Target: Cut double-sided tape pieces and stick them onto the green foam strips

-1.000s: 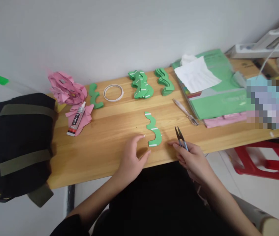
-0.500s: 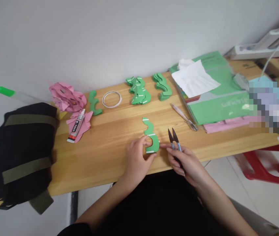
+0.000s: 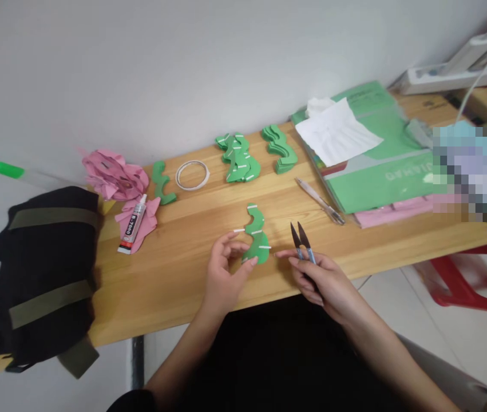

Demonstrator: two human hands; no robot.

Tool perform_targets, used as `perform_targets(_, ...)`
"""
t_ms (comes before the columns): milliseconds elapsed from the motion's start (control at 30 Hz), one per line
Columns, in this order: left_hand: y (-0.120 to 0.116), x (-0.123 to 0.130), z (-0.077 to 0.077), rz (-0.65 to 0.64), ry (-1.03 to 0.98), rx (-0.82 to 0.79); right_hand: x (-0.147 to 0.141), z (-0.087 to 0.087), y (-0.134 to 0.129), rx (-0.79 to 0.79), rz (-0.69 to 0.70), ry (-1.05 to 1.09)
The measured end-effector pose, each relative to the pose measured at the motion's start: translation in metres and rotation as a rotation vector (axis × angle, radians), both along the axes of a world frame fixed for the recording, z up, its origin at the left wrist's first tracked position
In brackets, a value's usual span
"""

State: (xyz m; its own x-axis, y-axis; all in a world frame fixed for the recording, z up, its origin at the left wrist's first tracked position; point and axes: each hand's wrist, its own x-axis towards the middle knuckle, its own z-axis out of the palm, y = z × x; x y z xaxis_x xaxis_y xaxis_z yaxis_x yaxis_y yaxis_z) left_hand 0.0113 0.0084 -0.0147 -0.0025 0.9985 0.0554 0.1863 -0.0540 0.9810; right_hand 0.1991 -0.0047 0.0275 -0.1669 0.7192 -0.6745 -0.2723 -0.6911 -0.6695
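Observation:
My left hand point(image 3: 228, 266) pinches the lower end of a wavy green cut-out point(image 3: 257, 229), thumb on its bottom edge, in front of me over the table. White tape strips cross the piece, and some ends stick out past its edges. My right hand point(image 3: 318, 277) is closed around thread snips point(image 3: 302, 243). Their two dark blades point away from me, slightly apart. The right index finger stretches toward the green piece without visibly touching it.
At the back lie a tape roll point(image 3: 192, 175), taped green cut-outs point(image 3: 240, 160) and a stack of green cut-outs point(image 3: 278, 150). Pink pieces point(image 3: 114, 174), a glue tube point(image 3: 133, 223) and a black bag point(image 3: 50, 257) are left. A pen point(image 3: 319, 200) and green packets point(image 3: 372, 171) are right.
My left hand has shifted left and turned the green cut-out, so it sits at a different angle with strip ends showing. My right hand with the snips has hardly moved.

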Motion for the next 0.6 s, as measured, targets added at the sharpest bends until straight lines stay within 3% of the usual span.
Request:
perform_targets(233, 0.0, -0.009, 0.003, 0.003, -0.095, -0.054, -0.01, -0.004, 0.006, 0.054, -0.033, -0.026)
perform_targets(433, 0.001, 0.002, 0.004, 0.124, 0.115, 0.212, -0.026, 0.002, 0.031, 0.171, -0.04, -0.056)
perform_targets(600, 0.045, 0.007, 0.027, 0.147, 0.346, 0.442, -0.024, 0.02, 0.072, 0.293, -0.004, -0.071)
